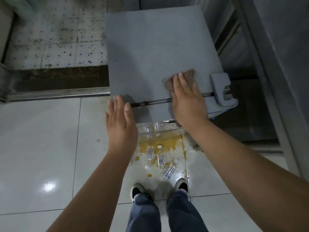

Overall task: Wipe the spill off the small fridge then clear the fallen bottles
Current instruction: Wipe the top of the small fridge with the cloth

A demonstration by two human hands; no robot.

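The small grey fridge (150, 51) stands in front of me, seen from above. My right hand (187, 101) lies flat on a brown cloth (187, 76), pressing it on the fridge top near the front right corner. My left hand (119, 119) hovers open at the front left corner of the fridge, fingers together and holding nothing. On the floor at the fridge's foot, clear fallen bottles (160, 159) with blue-and-white labels lie in a yellow spill (168, 142).
A grey hinge bracket (222, 91) sticks out at the fridge's front right corner. A metal threshold (55, 94) crosses the floor at left, with dirty speckled tiles behind. Metal cabinet frames (260, 64) stand at right. My shoes (181, 185) are just short of the bottles.
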